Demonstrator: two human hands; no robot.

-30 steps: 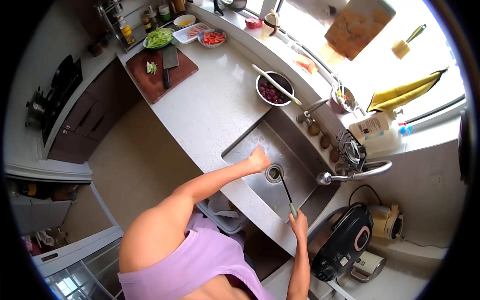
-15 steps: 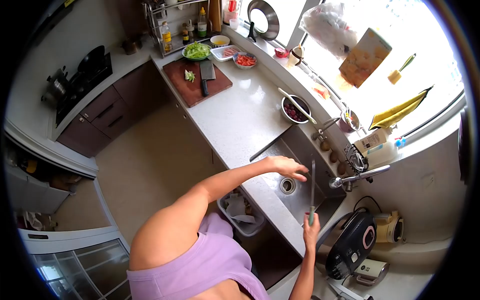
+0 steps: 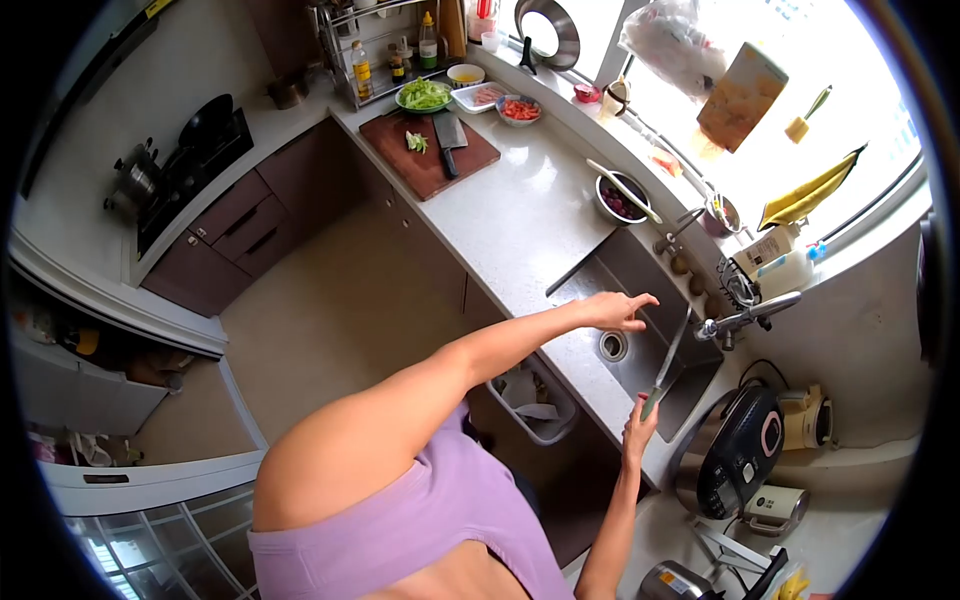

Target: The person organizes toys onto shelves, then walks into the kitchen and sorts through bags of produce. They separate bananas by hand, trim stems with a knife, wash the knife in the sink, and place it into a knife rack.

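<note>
My right hand [image 3: 638,432] is closed round the green handle of a knife [image 3: 673,352]. Its long narrow blade points up and away over the sink [image 3: 655,335], toward the faucet [image 3: 745,318]. Held over the sink's left part, my left hand [image 3: 620,311] has its fingers stretched and apart, with nothing in it. A gap separates this hand from the blade. Below it in the basin lies the round drain [image 3: 613,347].
Beyond the sink stands a bowl of dark red fruit [image 3: 615,203] with a pale-handled utensil across it. A cleaver [image 3: 449,140] rests on the cutting board [image 3: 468,178], near dishes of cut food. A rice cooker [image 3: 728,455] stands right; a bin [image 3: 545,428] sits below the counter.
The knife's blade has tilted from nearly upright to leaning right, nearer the faucet. My left hand has stretched out its index finger. The whole view has shifted.
</note>
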